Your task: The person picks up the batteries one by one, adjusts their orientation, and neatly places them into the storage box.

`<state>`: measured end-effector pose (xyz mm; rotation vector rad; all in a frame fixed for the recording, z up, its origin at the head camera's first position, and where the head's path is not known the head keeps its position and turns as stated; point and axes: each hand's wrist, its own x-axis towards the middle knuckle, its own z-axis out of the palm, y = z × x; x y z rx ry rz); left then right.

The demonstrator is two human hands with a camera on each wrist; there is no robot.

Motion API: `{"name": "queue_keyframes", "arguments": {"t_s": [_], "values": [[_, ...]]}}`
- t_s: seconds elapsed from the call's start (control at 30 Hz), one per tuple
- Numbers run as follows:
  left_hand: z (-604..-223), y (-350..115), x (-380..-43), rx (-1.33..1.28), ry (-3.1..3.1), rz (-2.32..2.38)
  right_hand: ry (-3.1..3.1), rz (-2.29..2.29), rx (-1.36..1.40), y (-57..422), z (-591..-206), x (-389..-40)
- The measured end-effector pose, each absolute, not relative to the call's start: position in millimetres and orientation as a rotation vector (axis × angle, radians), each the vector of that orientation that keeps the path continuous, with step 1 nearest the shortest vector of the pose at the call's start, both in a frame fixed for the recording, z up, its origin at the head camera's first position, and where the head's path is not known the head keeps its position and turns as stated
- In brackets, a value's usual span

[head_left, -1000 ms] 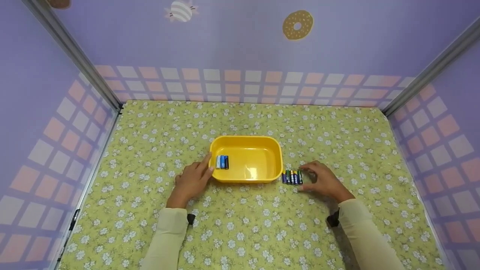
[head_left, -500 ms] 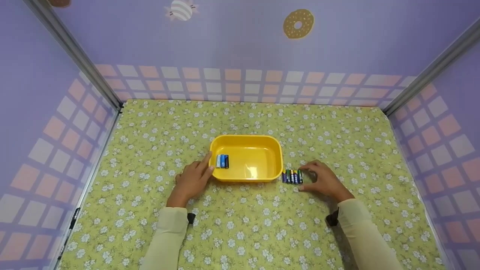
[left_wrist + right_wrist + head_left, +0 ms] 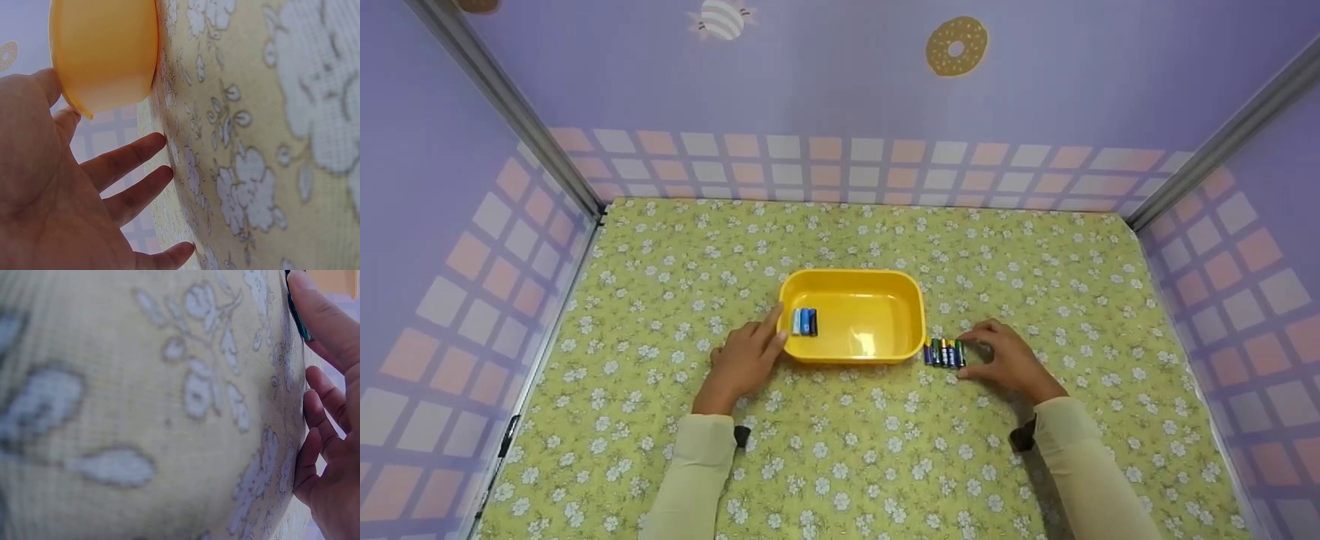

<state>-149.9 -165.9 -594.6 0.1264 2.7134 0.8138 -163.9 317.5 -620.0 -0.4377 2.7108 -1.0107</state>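
A yellow plastic tub (image 3: 847,352) sits at mid-table. Inside, by its left wall, lie three batteries (image 3: 805,322) in light blue, blue and black. My left hand (image 3: 742,367) touches the tub's left rim with thumb and index finger; in the left wrist view its other fingers spread out straight over the cloth. Several batteries (image 3: 943,353) with purple, green and yellow wraps line up side by side just right of the tub. My right hand (image 3: 1005,360) pinches the rightmost green-and-black battery (image 3: 960,353) by its two ends, thumb nearer me and index finger at the far end.
A yellow-green flowered cloth (image 3: 840,450) covers the table. Purple walls with pink and white squares (image 3: 825,165) close in the back and both sides, with grey posts (image 3: 1222,120) at the corners.
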Motion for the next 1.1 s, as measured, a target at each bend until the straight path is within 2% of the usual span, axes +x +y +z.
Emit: {"name": "queue_keyframes", "arguments": {"t_s": [1.1], "values": [[-592.8, -164.1, -151.1, 0.096, 2.71, 0.807, 2.619, -1.115, -0.322, 317.7, -612.4, -165.1]]}}
